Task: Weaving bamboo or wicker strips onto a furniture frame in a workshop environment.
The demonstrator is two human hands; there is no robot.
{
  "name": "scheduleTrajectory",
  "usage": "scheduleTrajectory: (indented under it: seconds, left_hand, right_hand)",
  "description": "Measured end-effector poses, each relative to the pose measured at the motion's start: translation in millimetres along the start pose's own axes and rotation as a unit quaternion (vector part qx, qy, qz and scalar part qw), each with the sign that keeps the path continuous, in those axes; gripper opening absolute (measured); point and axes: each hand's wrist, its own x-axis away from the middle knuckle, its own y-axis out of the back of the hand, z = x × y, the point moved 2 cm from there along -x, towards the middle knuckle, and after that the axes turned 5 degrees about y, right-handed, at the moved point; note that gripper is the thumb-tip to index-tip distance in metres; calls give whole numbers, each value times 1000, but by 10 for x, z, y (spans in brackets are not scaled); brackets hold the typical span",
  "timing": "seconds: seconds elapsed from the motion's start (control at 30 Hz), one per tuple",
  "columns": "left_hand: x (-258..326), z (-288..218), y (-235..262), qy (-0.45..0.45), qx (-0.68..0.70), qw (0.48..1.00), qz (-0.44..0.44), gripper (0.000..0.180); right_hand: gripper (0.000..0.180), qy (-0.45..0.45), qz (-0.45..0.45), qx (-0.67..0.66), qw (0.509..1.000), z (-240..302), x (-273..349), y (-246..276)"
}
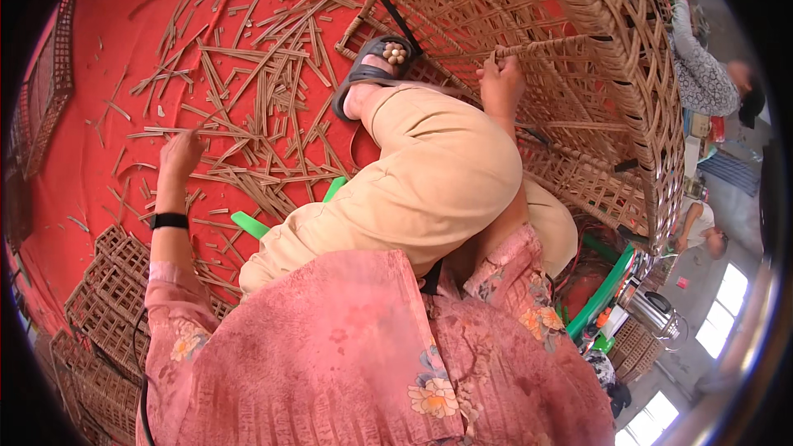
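Your left forearm (171,249) stretches forward and outward, the left hand (182,155) curled at its end. Your right forearm (514,211) passes behind your bent leg (438,144); beyond it your right hand (500,83) emerges, also curled, its exact closure unclear.

Red floor sheet (91,173), brown strips (256,51) strewn thickly mid-sheet, woven panels (116,281) lower left, dark lattice piece (51,91) far left, big woven basket (615,87) right.

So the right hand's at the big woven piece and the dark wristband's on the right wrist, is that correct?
Not quite: the head view shows the dark wristband on the left wrist. The right hand is at the big woven piece.
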Motion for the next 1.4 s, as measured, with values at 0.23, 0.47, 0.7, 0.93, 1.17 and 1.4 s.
scheduleTrajectory:
  seconds: [0.23,0.47,0.7,0.93,1.17,1.4]
  left_hand:
    - [-665,-2182,266,-299,274,910,-80,23]
    - [-670,-4242,641,-484,482,729,-33,30]
    - [-659,-4621,725,-458,452,758,106,26]
    - [-734,-4613,667,-472,505,716,100,28]
    - [-683,-4594,879,-583,287,756,-74,43]
    - [-407,-4507,1101,-561,133,793,-197,32]
  right_hand:
    - [28,-10,99,49,994,-6,-65,293]
    - [36,-27,111,-92,989,-51,-16,228]
    - [22,32,-47,-38,998,-307,-102,238]
    - [17,-20,-143,-120,982,-390,-195,-48]
    - [22,-51,-146,-259,953,-457,-228,-255]
    - [21,26,-76,58,995,-431,-186,-227]
